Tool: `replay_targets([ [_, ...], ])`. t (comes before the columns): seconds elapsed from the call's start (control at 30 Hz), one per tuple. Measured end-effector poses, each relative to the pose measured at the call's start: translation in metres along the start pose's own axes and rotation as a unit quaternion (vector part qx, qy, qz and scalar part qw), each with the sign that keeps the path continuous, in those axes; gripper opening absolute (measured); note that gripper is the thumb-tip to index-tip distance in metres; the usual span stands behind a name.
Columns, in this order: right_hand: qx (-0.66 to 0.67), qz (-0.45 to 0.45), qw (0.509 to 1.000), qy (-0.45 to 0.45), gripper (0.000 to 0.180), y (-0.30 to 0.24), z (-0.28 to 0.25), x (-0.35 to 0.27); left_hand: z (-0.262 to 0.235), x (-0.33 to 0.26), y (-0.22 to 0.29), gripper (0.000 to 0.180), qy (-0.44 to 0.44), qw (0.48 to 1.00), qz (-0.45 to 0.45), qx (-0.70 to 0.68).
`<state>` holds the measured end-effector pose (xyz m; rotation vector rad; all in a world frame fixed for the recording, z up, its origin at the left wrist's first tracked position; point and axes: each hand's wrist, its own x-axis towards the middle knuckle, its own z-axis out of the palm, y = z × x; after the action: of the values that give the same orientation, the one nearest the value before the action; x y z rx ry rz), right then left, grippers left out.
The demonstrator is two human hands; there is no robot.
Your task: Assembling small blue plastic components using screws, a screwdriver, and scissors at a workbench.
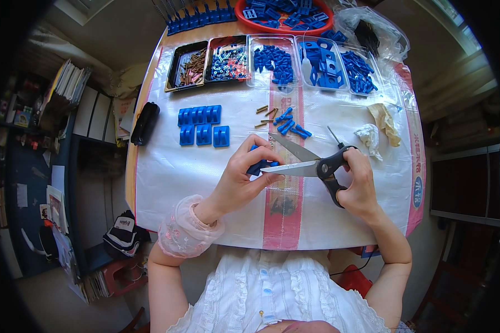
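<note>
My right hand [356,183] grips the black handles of a pair of scissors [303,161], whose blades are spread and point left. Between the fingers of my left hand [241,175] is a blue plastic part [256,161], partly hidden by the fingers. The lower blade lies against this part near my left fingertips. Just beyond the blades, several small blue plastic pieces [286,123] and brass-coloured pins [263,109] are scattered on the sheet. Blue block-like parts [200,115] stand in two rows to the left. A thin dark rod [333,133] lies beyond the scissors.
Along the far side are trays of brass pins [193,69], small metal pieces [228,61], blue pieces [272,61] and blue brackets [325,61]. Behind them sits a red basin [240,11] of blue parts. A black case [145,123] lies left; crumpled paper [384,125] lies right.
</note>
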<state>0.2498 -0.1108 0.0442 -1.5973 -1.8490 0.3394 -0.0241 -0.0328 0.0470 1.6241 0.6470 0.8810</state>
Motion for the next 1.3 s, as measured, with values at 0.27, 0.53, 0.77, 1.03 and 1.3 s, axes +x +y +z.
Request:
replay_targets([
  [0.27, 0.002, -0.001, 1.000, 0.010, 0.040, -0.001, -0.001, 0.000, -0.003, 0.000, -0.003, 0.020, -0.013, 0.998, 0.030, 0.048],
  [0.53, 0.066, 0.092, 0.994, 0.010, 0.042, 0.005, -0.004, -0.001, -0.008, 0.003, -0.003, 0.011, -0.014, 0.998, -0.039, -0.055],
  [0.77, 0.064, 0.066, 0.996, 0.020, 0.041, 0.003, -0.003, 0.000, -0.011, 0.002, -0.015, 0.012, -0.016, 0.965, -0.102, -0.241],
  [1.03, 0.047, 0.059, 0.997, 0.018, 0.040, 0.004, -0.003, 0.000, -0.012, 0.002, -0.016, 0.033, 0.020, 0.943, -0.146, -0.299],
  [1.3, 0.040, 0.057, 0.997, 0.028, 0.042, 0.004, -0.003, -0.001, -0.012, 0.005, -0.013, 0.048, 0.025, 0.934, -0.160, -0.318],
])
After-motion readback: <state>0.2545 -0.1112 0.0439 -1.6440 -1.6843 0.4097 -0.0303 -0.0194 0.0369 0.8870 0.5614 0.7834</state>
